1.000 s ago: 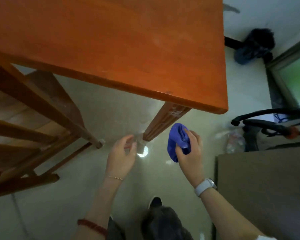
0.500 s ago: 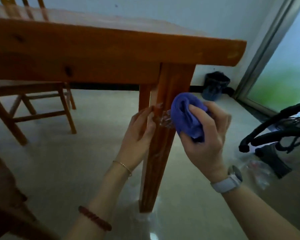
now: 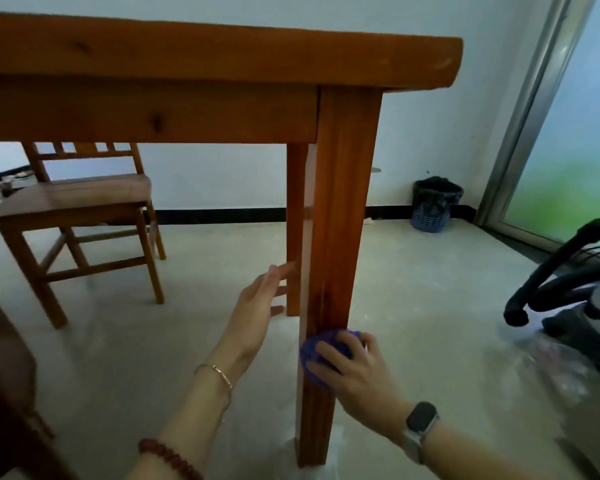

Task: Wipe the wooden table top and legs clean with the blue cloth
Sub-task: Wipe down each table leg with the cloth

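From the head camera I see one wooden chair (image 3: 73,216) left under the counter (image 3: 219,57), one bin (image 3: 432,206) by the wall, and black hoses (image 3: 548,289) at right. My right hand (image 3: 352,363) grips the single blue cloth (image 3: 321,344), pressing it on the near leg (image 3: 333,258), low down. My left hand (image 3: 257,306) hangs open, fingers spread, beside that leg. Two legs show.

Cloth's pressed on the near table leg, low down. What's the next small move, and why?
Probably slide the blue cloth down to the foot of the table leg. The right hand presses it above the bottom, so that stretch looks unwiped; the left hand is open beside the leg.
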Demonstrator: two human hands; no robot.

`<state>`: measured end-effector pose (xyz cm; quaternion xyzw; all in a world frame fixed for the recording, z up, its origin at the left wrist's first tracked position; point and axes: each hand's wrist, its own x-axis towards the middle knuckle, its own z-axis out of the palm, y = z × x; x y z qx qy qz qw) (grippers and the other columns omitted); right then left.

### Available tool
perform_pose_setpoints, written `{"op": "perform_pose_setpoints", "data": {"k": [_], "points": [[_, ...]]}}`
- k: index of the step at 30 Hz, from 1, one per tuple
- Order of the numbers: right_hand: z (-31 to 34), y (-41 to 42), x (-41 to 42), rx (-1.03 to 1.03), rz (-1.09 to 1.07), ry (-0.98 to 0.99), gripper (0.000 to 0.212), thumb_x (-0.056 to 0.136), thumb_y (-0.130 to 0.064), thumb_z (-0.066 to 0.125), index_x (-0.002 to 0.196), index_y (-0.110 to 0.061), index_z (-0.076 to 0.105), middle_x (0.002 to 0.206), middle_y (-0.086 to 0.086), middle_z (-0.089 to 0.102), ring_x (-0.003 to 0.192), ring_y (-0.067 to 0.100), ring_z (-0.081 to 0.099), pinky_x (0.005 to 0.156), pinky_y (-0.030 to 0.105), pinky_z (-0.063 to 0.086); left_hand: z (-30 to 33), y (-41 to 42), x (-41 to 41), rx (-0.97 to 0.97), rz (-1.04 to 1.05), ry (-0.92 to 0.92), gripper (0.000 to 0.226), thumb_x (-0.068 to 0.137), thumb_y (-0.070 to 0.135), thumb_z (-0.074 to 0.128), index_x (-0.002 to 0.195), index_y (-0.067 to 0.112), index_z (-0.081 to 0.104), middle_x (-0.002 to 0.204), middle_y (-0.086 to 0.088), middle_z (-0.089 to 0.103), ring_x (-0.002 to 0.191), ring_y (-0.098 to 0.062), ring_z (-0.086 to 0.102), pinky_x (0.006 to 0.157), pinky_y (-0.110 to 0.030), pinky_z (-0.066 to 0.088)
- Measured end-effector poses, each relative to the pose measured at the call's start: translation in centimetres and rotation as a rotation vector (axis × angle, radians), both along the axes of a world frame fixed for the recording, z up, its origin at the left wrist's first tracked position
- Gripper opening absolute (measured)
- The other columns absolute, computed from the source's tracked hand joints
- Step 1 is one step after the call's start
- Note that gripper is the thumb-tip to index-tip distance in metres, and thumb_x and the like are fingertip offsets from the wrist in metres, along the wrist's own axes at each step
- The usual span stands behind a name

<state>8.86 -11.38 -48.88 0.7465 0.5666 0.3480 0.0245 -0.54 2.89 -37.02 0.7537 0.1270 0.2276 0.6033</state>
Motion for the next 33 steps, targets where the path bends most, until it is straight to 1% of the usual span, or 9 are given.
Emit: {"op": "perform_pose_setpoints", "data": {"k": [3,8,12,15,20,23,26,29,33], "points": [[-0.9,-1.0,-0.7,0.022,0.052,0.087,0.062,0.051,-0.041,0.083,0.105,-0.036,0.054,0.109,-0.009,0.057,0.098,0.018,0.044,0.071,0.031,0.053,-0.4,-0.4,-0.5,0.045,-0.016,0.024,0.03,0.095,0.041,0.021,0.116,0.038,0.043,0.117,0.017,0.046,0.109,-0.005,0.045,0.089,-0.025,0.038],[11.3,-0.3,0.5,0.633,0.195,0.124,0.038,0.078,-0.025,0.056,0.114,-0.018,0.049,0.118,0.005,0.04,0.103,0.027,0.039,0.079,0.037,0.043,0.3,-0.3,-0.3,-0.101,-0.024,0.004,0.033,0.096,0.044,0.018,0.114,0.037,0.045,0.116,0.014,0.048,0.11,-0.009,0.047,0.09,-0.031,0.04],[15.8,1.7,1.4,0.874,0.129,0.084,0.036,0.081,-0.02,0.059,0.116,-0.012,0.056,0.12,0.004,0.036,0.107,0.026,0.036,0.086,0.033,0.037,-0.7,-0.5,-0.2,-0.128,-0.007,-0.002,0.036,0.095,0.046,0.016,0.111,0.036,0.046,0.115,0.013,0.05,0.109,-0.011,0.05,0.091,-0.032,0.042],[10.4,2.6,1.3,0.797,0.115,0.06,0.04,0.081,-0.023,0.059,0.119,-0.018,0.05,0.122,0.004,0.034,0.109,0.028,0.034,0.086,0.038,0.037,-3.3,-0.4,-0.7,-0.1,0.023,0.032,0.034,0.096,0.044,0.018,0.112,0.036,0.047,0.12,0.01,0.05,0.109,-0.013,0.05,0.094,-0.034,0.042],[-5.2,1.5,0.2,0.389,0.105,0.051,0.048,0.071,-0.022,0.065,0.117,-0.025,0.053,0.12,0.004,0.039,0.109,0.032,0.036,0.088,0.045,0.037,-10.3,0.2,-1.2,0.035,0.076,0.198,0.04,0.096,0.041,0.027,0.132,0.029,0.041,0.136,0.007,0.044,0.118,-0.011,0.045,0.096,-0.03,0.039],[-13.9,0.1,0.1,0.09,0.077,0.127,0.056,0.057,-0.022,0.078,0.111,-0.029,0.064,0.118,0.002,0.042,0.105,0.031,0.04,0.085,0.045,0.04,-13.8,0.1,-1.1,0.102,0.074,0.273,0.039,0.094,0.042,0.036,0.133,0.038,0.037,0.135,0.017,0.04,0.112,0.0,0.044,0.095,-0.026,0.038],[-20.7,-1.1,0.6,-0.123,0.03,0.245,0.057,0.047,-0.026,0.086,0.101,-0.032,0.068,0.108,0.0,0.059,0.099,0.027,0.043,0.074,0.036,0.052,-15.7,-0.3,-0.8,0.098,0.025,0.301,0.041,0.093,0.043,0.037,0.134,0.045,0.03,0.124,0.029,0.035,0.095,0.018,0.04,0.087,-0.019,0.035],[-24.0,-2.1,0.7,-0.096,-0.058,0.481,0.059,0.04,-0.023,0.088,0.095,-0.032,0.07,0.097,0.001,0.066,0.091,0.024,0.041,0.066,0.033,0.054,-16.6,-0.8,-0.1,0.068,0.009,0.309,0.039,0.092,0.043,0.036,0.13,0.049,0.029,0.122,0.031,0.033,0.098,0.015,0.041,0.09,-0.019,0.035],[-21.2,-3.4,0.0,0.174,0.055,0.636,0.047,0.064,-0.022,0.071,0.109,-0.025,0.056,0.111,0.005,0.051,0.095,0.024,0.043,0.074,0.035,0.05,-17.0,-2.1,0.6,0.005,-0.01,0.265,0.036,0.089,0.042,0.035,0.124,0.048,0.031,0.126,0.025,0.037,0.113,0.003,0.042,0.087,-0.014,0.04]]}}
